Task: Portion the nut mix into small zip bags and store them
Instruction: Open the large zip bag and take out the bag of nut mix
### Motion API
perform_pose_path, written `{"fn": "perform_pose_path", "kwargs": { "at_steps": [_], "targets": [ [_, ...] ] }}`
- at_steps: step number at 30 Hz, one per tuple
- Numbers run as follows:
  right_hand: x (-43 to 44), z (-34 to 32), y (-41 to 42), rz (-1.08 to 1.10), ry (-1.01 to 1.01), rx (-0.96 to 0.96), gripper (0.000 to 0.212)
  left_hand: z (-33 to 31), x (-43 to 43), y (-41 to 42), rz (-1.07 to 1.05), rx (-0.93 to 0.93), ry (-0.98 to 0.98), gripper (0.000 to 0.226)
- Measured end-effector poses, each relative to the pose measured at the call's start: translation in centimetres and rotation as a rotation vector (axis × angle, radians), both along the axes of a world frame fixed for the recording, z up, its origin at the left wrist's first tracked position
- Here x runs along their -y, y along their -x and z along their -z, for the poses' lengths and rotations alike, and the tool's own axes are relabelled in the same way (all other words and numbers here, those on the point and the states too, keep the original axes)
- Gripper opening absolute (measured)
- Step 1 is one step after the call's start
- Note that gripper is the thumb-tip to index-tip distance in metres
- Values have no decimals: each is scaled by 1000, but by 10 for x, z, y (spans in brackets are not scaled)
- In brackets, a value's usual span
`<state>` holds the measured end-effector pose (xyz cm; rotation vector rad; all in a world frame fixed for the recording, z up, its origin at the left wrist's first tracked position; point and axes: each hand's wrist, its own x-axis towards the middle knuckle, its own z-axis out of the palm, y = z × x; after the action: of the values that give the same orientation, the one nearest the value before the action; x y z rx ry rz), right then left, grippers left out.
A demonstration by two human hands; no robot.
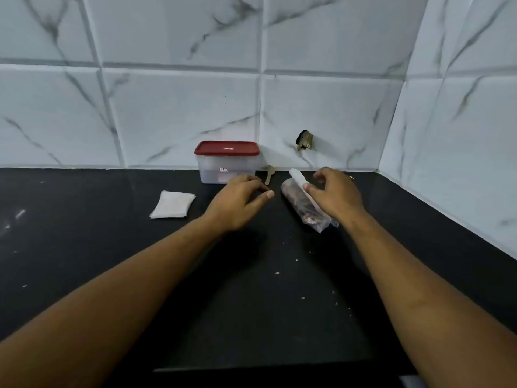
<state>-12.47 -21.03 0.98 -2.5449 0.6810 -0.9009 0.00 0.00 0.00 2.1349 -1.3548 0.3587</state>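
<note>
Pinching the clear plastic nut-mix bag [296, 197] with your right hand [335, 196], left hand [237, 204] relaxed and empty, you are seemingly only starting, the flat white zip bags [173, 205] at its nine o'clock lying unfilled.

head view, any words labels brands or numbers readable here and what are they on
Small label on the clear container: too blurred to read.
A white mark on the red lid: too blurred to read.
No print visible on the nut mix bag or the small zip bags.

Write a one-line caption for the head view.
On a black counter, the right hand holds the nut mix bag; the left hand hovers empty, zip bags and red-lidded container nearby.
</note>
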Motion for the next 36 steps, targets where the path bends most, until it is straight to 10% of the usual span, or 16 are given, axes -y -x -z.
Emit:
{"fn": "perform_pose_path", "kwargs": {
  "at_steps": [17,36],
  "targets": [
    [14,15,-8,-14,-268,-70,25,24,34,-14,85,-6,115,21],
    [-19,11,-10,-394,-847,161,17,8,27,0,-112,-443,134,36]
  ]
}}
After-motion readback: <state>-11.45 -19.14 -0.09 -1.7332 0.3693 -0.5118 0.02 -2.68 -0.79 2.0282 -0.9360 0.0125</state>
